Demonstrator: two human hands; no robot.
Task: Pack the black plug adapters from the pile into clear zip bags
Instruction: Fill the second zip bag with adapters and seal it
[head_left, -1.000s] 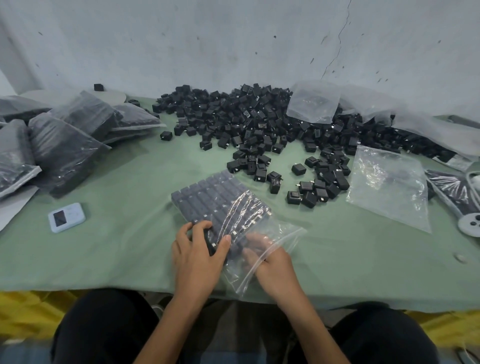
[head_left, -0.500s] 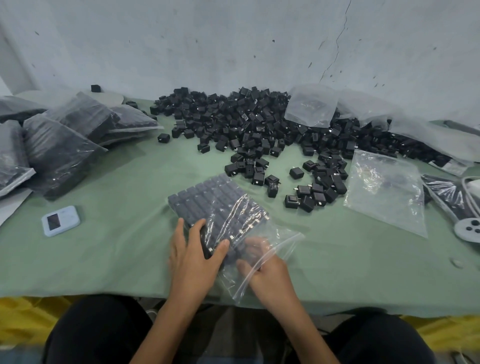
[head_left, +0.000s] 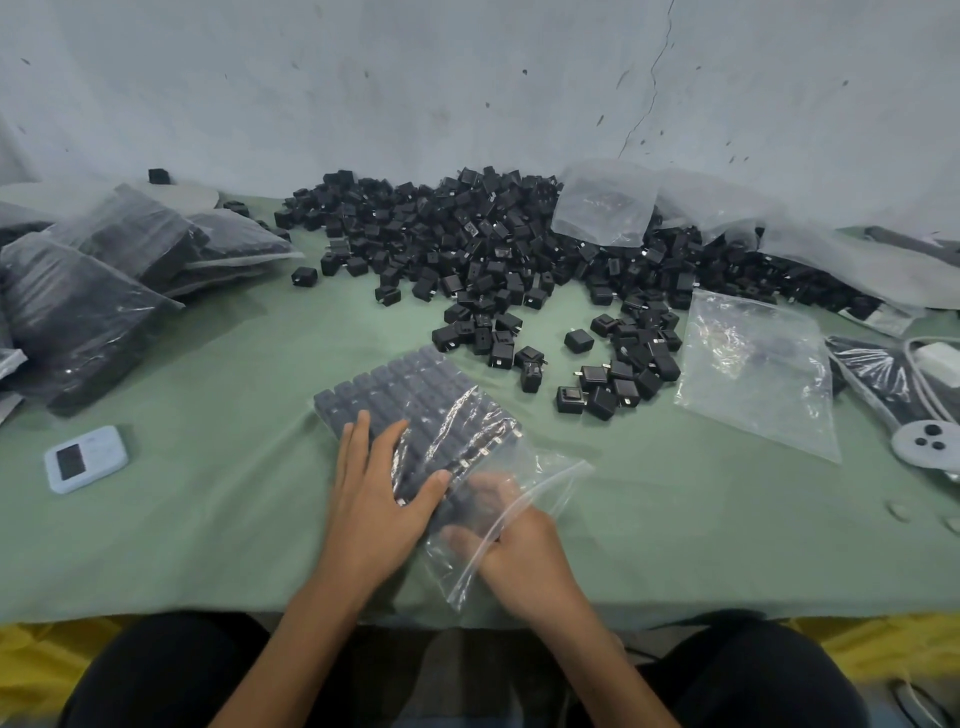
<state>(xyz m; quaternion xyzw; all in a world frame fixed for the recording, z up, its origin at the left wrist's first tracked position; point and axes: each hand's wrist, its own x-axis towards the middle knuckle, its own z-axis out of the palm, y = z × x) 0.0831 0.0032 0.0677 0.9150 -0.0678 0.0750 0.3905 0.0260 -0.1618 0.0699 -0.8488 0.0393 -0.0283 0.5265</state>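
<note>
At the bottom of the frame the person's dark knees (head_left: 171, 670) are showing below the table edge. Just above them, in the lower middle, the left hand (head_left: 374, 499) is lying flat on a clear zip bag (head_left: 467, 431), with its fingers straight and spread, pressing on the plastic. The right hand (head_left: 524, 556) is reaching into the open mouth of the bag. Its fingers are blurry behind the plastic, so I cannot tell if they are curled on anything. The bag is lying on the green cloth (head_left: 208, 519) and is holding black plugs (head_left: 395, 384) in neat rows.

At the left, a small white and blue gadget (head_left: 85, 458) is sitting on the cloth. Right of the middle, an empty bag (head_left: 753, 374) is lying flat. Further back, the big pile (head_left: 467, 249) of loose black plugs is spreading across the middle of the frame, with a limp bag (head_left: 602, 208) resting on top of it. At the left edge, full bags (head_left: 78, 312) are leaning on each other in a heap. A pale wall (head_left: 467, 78) is filling the top.
</note>
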